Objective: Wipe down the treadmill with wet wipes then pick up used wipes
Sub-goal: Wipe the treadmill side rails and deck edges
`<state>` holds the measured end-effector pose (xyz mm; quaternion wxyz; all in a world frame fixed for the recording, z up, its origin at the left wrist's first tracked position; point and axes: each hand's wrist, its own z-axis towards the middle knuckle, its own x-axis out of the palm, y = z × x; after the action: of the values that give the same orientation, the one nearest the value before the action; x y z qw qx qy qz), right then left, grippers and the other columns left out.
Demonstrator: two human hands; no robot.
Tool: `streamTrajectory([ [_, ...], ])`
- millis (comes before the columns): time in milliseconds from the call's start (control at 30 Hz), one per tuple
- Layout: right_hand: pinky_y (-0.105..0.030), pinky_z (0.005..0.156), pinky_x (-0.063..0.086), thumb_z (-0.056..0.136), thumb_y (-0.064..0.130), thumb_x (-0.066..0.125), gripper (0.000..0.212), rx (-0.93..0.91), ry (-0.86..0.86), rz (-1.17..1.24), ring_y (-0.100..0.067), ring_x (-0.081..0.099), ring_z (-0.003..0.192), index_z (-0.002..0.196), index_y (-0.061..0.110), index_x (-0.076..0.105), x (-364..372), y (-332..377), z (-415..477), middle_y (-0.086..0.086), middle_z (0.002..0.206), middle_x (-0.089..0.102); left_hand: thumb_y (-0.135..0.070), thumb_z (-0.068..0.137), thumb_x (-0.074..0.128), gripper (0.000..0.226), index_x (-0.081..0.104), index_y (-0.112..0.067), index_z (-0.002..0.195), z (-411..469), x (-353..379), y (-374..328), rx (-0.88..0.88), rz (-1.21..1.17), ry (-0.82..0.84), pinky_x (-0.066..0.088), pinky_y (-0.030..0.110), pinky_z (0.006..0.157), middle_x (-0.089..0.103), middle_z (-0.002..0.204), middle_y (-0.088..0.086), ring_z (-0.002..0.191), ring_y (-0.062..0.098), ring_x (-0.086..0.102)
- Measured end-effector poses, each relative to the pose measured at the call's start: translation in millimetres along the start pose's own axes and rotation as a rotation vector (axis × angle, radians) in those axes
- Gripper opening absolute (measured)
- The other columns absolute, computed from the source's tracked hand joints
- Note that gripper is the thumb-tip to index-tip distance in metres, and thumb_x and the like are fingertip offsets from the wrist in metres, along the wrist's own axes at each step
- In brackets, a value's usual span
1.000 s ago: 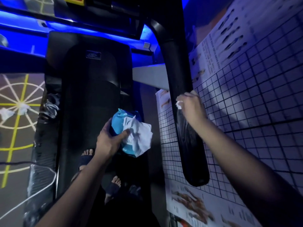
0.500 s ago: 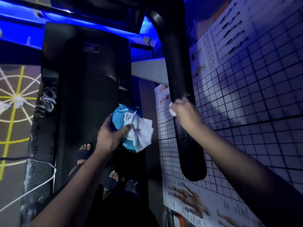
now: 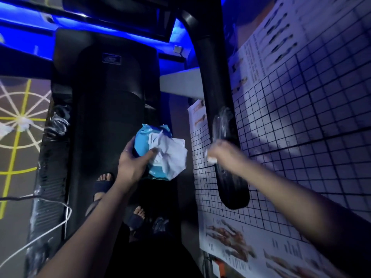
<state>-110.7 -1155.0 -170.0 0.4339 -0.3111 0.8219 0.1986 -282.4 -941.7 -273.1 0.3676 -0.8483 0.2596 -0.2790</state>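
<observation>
My left hand grips the pack over the belt, my right hand clamps a wipe on the handrail, mid-wipe; next, I judge, firm strokes toward its far end.

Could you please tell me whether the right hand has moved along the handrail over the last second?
Yes. The right hand, holding a wipe, has slid down the black handrail toward its rounded near end.
</observation>
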Motion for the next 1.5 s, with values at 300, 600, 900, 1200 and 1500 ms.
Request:
streamTrajectory([
  [300, -0.035, 0.096, 0.053, 0.088, 0.005, 0.07, 0.017, 0.01, -0.221, -0.079, -0.019, 0.06, 0.096, 0.1, 0.014, 0.076, 0.2, -30.2, 12.7, -0.006, 0.111, 0.063, -0.012, 0.087, 0.082, 0.057, 0.058, -0.024, 0.137, -22.6, 0.4, -3.7, -0.029, -0.08, -0.043, 0.064, 0.043, 0.083, 0.076, 0.115, 0.009, 0.1, 0.029, 0.076],
  [600, -0.022, 0.088, 0.054, 0.096, 0.007, 0.063, 0.021, 0.007, -0.032, 0.119, -0.007, 0.061, 0.088, 0.082, 0.022, 0.069, 36.6, 1.1, -71.8, 0.003, 0.099, 0.066, -0.013, 0.087, 0.083, 0.063, 0.055, -0.027, 0.141, -32.6, -8.3, -4.1, -0.013, -0.104, -0.067, 0.064, 0.045, 0.083, 0.075, 0.118, 0.007, 0.1, 0.027, 0.076],
  [900, -0.03, 0.1, 0.051, 0.089, -0.004, 0.063, 0.026, 0.101, -0.264, 0.106, -0.014, 0.056, 0.099, 0.105, 0.013, 0.074, 44.9, -22.8, -42.9, -0.001, 0.115, 0.061, -0.013, 0.084, 0.085, 0.066, 0.056, -0.025, 0.142, -54.7, 1.4, 15.5, -0.021, -0.029, -0.061, 0.062, 0.046, 0.088, 0.077, 0.113, 0.006, 0.1, 0.028, 0.076],
  [1200, -0.028, 0.084, 0.054, 0.094, 0.012, 0.065, 0.012, 0.091, -0.476, 0.368, -0.014, 0.064, 0.091, 0.09, 0.008, 0.075, 43.3, -15.9, -85.7, -0.002, 0.101, 0.072, -0.013, 0.086, 0.084, 0.063, 0.056, -0.026, 0.14, -58.0, 11.2, 23.3, -0.003, -0.039, -0.04, 0.065, 0.035, 0.077, 0.075, 0.118, 0.006, 0.097, 0.024, 0.076],
  [1500, -0.028, 0.093, 0.054, 0.089, -0.004, 0.068, 0.019, 0.068, -0.464, 0.293, -0.018, 0.062, 0.096, 0.103, 0.006, 0.076, 70.9, -38.0, -79.7, -0.007, 0.103, 0.071, -0.017, 0.083, 0.086, 0.071, 0.054, -0.022, 0.146, -63.7, 27.1, 31.1, -0.003, 0.052, -0.033, 0.064, 0.031, 0.077, 0.075, 0.116, 0.003, 0.098, 0.02, 0.076],
])
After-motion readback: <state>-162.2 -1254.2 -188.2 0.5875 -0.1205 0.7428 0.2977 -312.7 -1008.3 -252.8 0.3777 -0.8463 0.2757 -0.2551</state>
